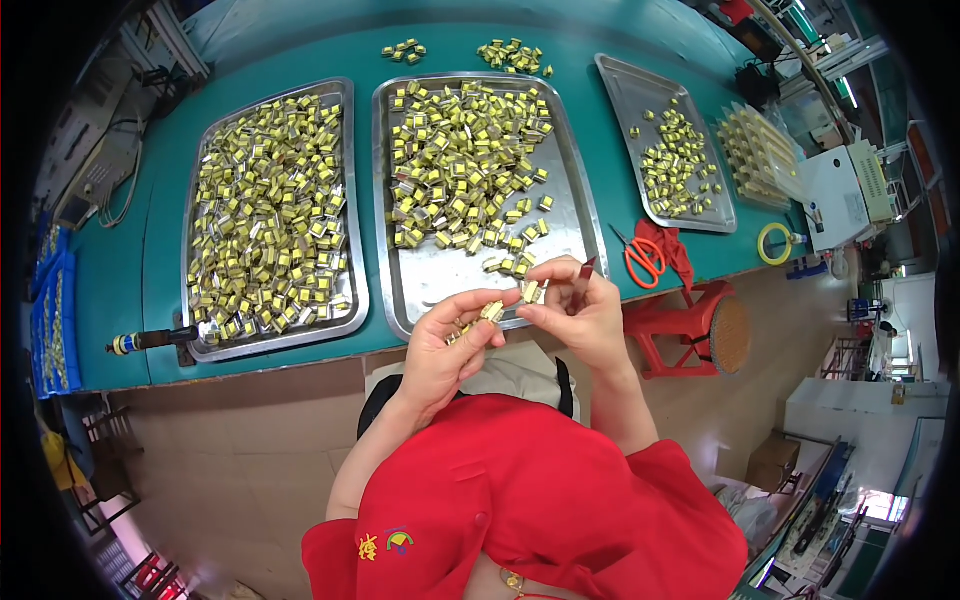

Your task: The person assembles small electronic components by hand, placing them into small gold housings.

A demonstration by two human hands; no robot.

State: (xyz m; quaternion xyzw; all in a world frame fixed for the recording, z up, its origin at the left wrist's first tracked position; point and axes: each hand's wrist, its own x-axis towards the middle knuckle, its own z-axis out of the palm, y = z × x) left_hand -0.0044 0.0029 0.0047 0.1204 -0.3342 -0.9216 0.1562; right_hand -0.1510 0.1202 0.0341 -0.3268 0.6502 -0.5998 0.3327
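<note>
Above the near edge of the middle metal tray (430, 300), my left hand (440, 350) is closed around several small yellow-taped transformers (492, 311). My right hand (590, 320) pinches one transformer (531, 292) between thumb and forefinger, right beside the left fingertips. A thin dark red piece (587, 268) sticks out between the right fingers; its kind cannot be made out. Many loose transformers (455, 160) lie heaped in the middle tray, and a few sit near its front, just beyond my hands.
Full of transformers, a left tray (350, 250) has a dark-handled tool (150, 341) by its corner. To the right are a smaller tray (625, 110), orange-handled scissors (645, 262), a red cloth (675, 250), a tape roll (774, 244) and a red stool (665, 325).
</note>
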